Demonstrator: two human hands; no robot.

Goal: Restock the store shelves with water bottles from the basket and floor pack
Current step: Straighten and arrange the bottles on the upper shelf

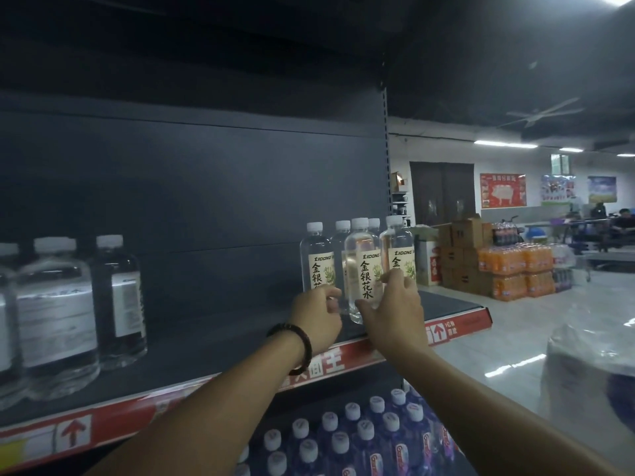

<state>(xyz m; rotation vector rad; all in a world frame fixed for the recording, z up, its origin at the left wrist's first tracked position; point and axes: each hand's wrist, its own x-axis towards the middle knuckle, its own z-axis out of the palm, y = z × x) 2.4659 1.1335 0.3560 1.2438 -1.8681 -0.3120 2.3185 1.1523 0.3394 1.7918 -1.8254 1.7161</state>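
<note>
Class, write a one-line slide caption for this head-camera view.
Right hand grips a labelled bottle, left hand curled beside it, on a dark store shelf.

A dark grey store shelf (213, 341) edged with a red price strip (323, 367) carries large water bottles (55, 317) at its left end and a cluster of white-capped honeysuckle-water bottles (318, 259) upright at its right end; purple-labelled bottles (364, 438) pack the tier below.

Bare shelf deck (213, 338) lies open between large bottles (58, 314), left, and labelled bottles (364, 269), right.
</note>
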